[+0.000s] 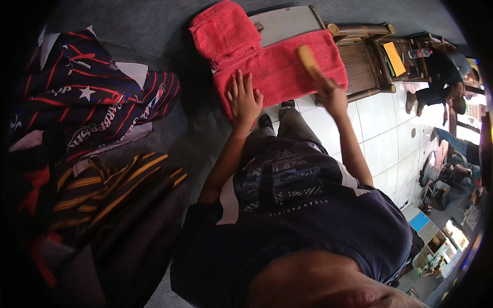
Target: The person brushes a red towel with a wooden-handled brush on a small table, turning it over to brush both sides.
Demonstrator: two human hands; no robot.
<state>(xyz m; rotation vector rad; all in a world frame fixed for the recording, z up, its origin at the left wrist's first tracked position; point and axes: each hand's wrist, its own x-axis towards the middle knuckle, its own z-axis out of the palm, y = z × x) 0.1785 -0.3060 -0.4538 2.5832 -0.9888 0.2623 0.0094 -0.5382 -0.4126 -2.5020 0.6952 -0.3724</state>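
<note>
A red terry towel (285,67) lies spread and folded over a low table with a pale top (287,25). My left hand (244,101) rests flat on its left part, fingers spread. My right hand (332,94) grips a tan, rounded tool (307,59) that looks like a brush. The tool is over the right half of the towel, slightly blurred; its underside is hidden. Beyond my left hand, a thicker folded red towel (225,29) sits at the far left, against the spread one.
Striped barber capes (104,96) and a black-and-yellow striped cloth (111,184) hang at left. Bamboo chairs (356,77) stand at right, with a yellow folder (394,58) and a plastic bottle (420,53). A seated person (443,73) bends forward there. White tiles (379,119) cover the floor.
</note>
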